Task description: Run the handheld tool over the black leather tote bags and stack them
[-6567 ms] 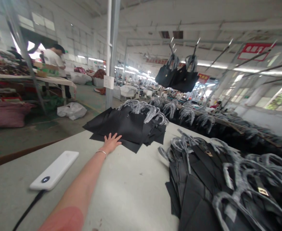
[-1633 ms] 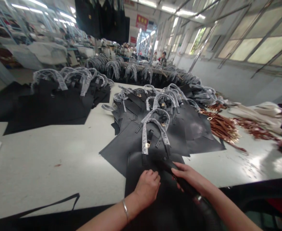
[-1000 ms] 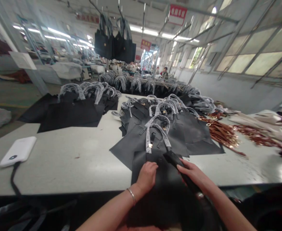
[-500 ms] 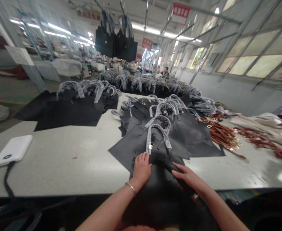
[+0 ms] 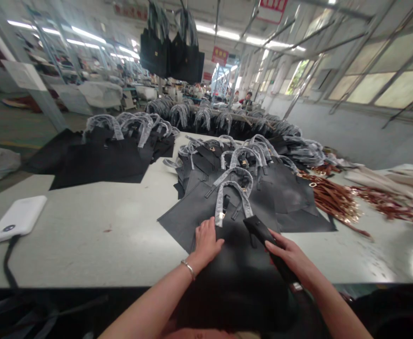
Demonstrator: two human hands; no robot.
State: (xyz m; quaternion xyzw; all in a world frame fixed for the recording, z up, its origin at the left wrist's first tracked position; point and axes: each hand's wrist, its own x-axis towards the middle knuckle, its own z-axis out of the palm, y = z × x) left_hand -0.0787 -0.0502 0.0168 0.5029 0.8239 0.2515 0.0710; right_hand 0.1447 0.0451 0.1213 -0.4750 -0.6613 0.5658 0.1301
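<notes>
At the near edge of the pale, smooth-topped table [image 5: 115,245], in the head view, lies a flat, black, leather-like bag [image 5: 243,268]. Its upper part meets a fanned pile of black bags [image 5: 280,193]; its smooth front, with a soft sheen, runs past the table edge, where the lower part seems lost in shadow. An arched handle [image 5: 219,202] wrapped in crinkled clear film rises from its top, a small gold-coloured clasp [image 5: 222,215] by one leg. The left hand [image 5: 207,241] rests on the bag beside that leg, fingers side by side, thumb held apart. The right hand [image 5: 289,256] has its fingers wrapped around a black, flat-nosed tool [image 5: 258,228], whose tip is over the bag near the handle's other leg; whether they touch is unclear.
</notes>
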